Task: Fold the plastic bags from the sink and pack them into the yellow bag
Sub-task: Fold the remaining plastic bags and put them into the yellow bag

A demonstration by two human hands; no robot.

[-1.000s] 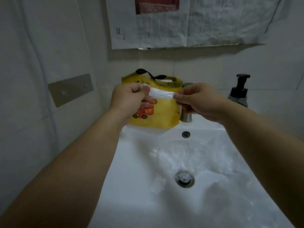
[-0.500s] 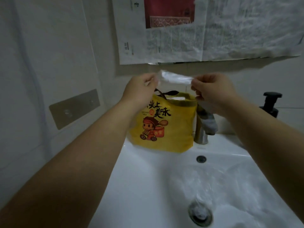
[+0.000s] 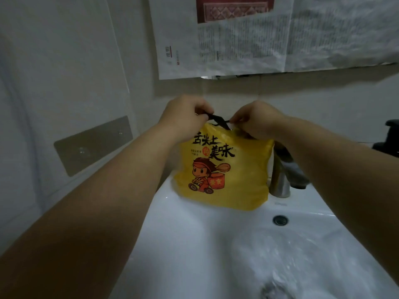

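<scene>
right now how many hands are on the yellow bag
2. The left hand grips the black handle over the yellow bag; the right hand pinches the bag's top edge.

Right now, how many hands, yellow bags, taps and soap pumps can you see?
Hands: 2, the left hand and the right hand
Yellow bags: 1, the yellow bag, held by its black handles
Taps: 1, the tap
Soap pumps: 1, the soap pump
Total: 5

One yellow bag [image 3: 224,169]. Two hands: left hand [image 3: 183,117], right hand [image 3: 257,119]. One sink [image 3: 194,244]. One faucet [image 3: 280,182]. One pump bottle [image 3: 390,137]. One metal wall plate [image 3: 92,145]. Two newspaper sheets [image 3: 220,50]. Clear plastic bags [image 3: 291,262] in basin: number unclear.
</scene>
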